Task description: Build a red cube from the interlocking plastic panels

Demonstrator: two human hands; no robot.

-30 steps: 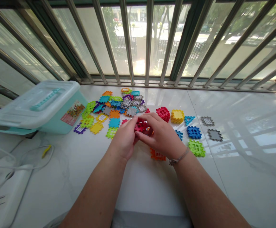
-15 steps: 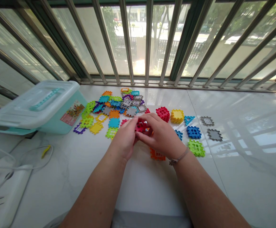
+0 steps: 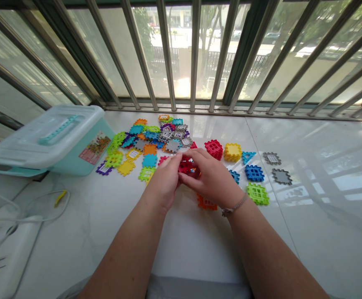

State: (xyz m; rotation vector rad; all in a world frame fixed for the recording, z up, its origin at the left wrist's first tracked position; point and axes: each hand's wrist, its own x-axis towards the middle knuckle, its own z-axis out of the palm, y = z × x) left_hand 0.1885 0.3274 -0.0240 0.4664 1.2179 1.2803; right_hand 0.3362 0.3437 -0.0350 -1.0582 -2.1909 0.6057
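Between my two hands is a red interlocking building piece [image 3: 185,166] with window-like openings, largely covered by my fingers. My left hand [image 3: 165,178] grips its left side. Curled over its right side is my right hand [image 3: 207,174], thumb toward the left hand. Just beyond sits a red window-pattern block [image 3: 214,149], with a stack of yellow square tiles [image 3: 232,152] beside it. An orange window piece [image 3: 206,202] lies partly under my right hand. Right of that hand are a blue window block [image 3: 254,173] and a green window block [image 3: 258,194].
A mixed pile of coloured tiles [image 3: 150,136] spreads left of centre. The lidded teal storage box [image 3: 72,160] stands at the left, near a white cable [image 3: 48,219]. Two grey tiles [image 3: 282,177] lie at the right. Metal bars [image 3: 194,58] edge the white surface [image 3: 324,199] at the back.
Both hands stay in nearly the same place around the red piece, which appears very slightly shifted. The surrounding tiles have not moved.
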